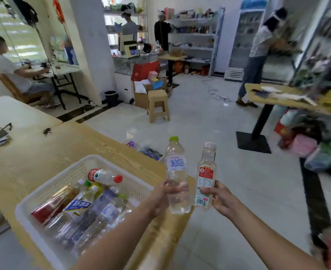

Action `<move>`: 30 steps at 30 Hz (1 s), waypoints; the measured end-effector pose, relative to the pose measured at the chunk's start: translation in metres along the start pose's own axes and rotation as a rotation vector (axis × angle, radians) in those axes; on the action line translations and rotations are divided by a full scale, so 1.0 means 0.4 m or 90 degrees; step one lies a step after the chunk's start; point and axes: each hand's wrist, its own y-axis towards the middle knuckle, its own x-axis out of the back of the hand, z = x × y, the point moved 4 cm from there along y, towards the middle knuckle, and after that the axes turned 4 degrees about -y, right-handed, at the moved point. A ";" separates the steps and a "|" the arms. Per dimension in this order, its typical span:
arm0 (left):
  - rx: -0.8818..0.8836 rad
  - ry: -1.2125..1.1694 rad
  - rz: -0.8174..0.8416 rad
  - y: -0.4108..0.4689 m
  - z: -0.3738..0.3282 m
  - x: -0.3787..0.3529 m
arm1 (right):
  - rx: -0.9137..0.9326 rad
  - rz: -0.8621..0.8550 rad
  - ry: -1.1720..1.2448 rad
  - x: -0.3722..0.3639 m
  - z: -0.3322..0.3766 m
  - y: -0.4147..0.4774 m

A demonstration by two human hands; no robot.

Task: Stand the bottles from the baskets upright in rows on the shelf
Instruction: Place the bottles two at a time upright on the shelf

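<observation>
My left hand (165, 194) grips a clear water bottle (176, 172) with a green cap and a blue-lettered label, held upright over the floor. Just to its right, my right hand (219, 197) grips a clear bottle (204, 178) with a pale cap and a red and white label, also upright. At the lower left a white plastic basket (141, 189) sits on a wooden table (43, 152) and holds several bottles lying on their sides, one with a red cap (104, 177). The shelf on the far right (320, 61) is blurred.
A tan stool (158, 105) stands on the tiled floor ahead. A wooden table on a black pedestal (273, 98) is at the right, with bags and packages under it. Several people stand or sit farther back near shelves, a counter and a fridge.
</observation>
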 end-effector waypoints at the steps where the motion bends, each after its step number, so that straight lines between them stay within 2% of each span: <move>1: 0.013 0.025 0.029 0.028 0.017 -0.064 | 0.018 -0.033 0.013 0.071 0.009 -0.027; 8: 0.129 0.123 0.270 0.144 0.227 -0.558 | 0.112 -0.285 0.118 0.542 0.020 -0.325; 14: 0.203 0.214 0.442 0.131 0.452 -0.923 | 0.178 -0.456 0.216 0.821 -0.058 -0.614; 22: 0.314 0.253 0.621 0.041 0.692 -1.259 | 0.235 -0.678 0.230 0.998 -0.152 -0.933; 30: 0.317 0.337 0.739 0.012 0.819 -1.497 | 0.270 -0.862 0.212 1.111 -0.143 -1.062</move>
